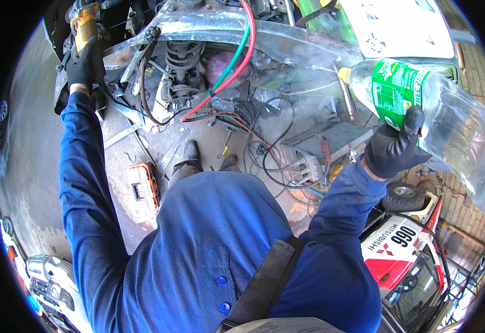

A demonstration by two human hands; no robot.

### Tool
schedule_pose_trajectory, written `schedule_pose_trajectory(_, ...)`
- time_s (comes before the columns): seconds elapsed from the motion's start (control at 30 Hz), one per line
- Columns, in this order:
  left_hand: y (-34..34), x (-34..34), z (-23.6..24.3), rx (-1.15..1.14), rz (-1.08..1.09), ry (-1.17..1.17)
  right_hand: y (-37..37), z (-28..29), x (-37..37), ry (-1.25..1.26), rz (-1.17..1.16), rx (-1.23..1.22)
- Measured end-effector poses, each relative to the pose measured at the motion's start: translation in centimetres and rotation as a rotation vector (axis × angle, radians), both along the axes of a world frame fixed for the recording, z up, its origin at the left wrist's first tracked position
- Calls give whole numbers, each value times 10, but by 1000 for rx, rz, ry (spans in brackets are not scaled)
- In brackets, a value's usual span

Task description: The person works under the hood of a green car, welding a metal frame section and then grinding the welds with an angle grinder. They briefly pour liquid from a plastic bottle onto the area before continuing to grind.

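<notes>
Your right hand [393, 149], black-gloved, sits at about 3 o'clock in the head view. Its grip is wrapped round the middle of a large clear plastic bottle [420, 105] with a green label. The bottle lies tilted, neck toward 10 o'clock and base toward 4 o'clock, so its yellow-capped mouth [344, 74] points at the bent silver body panel [287, 50] of the vehicle ahead. Holding it by the waist looks like a way to steer the mouth one-handed. There is water in the lower, wide end; whether any is leaving the mouth cannot be told.

Your left hand [85, 65], also in a black glove, is raised at 11 o'clock. Its grip is closed on a yellow-bodied power tool [83, 21], held up against the left end of the same panel. The working end of the tool is hidden past the picture's rim.

Between the hands, at 12 o'clock, the wheel arch stands open: a coil spring and strut [183, 64] show, and red and green hoses [237, 61] run down across the panel to the floor. Both arms reach high and wide, probably because the panel sits at chest level and spans your reach.

On the concrete floor [37, 166] near your shoes [191, 151]: black cables [270, 150], a grey metal box unit [309, 152], an orange tool case [143, 186] at 8 o'clock. A white and red car [403, 250] sits at 4 o'clock.
</notes>
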State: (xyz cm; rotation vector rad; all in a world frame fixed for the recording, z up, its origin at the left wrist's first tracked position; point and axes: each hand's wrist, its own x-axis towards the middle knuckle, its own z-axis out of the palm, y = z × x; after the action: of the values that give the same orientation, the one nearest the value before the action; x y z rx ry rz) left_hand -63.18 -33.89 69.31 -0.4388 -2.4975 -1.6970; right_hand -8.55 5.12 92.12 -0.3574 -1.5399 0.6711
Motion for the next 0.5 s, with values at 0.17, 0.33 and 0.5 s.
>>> schedule_pose_trajectory(0.17, 6, 7, 5, 98, -4, -75, 3, 0, 2, -97, -114, 153)
schedule_pose_trajectory(0.33, 10, 15, 11, 60, -1, -49, 7, -2, 3, -55, -19, 145)
schedule_pose_trajectory(0.5, 10, 15, 11, 118, -7, -75, 4, -1, 10, -332, -340, 273)
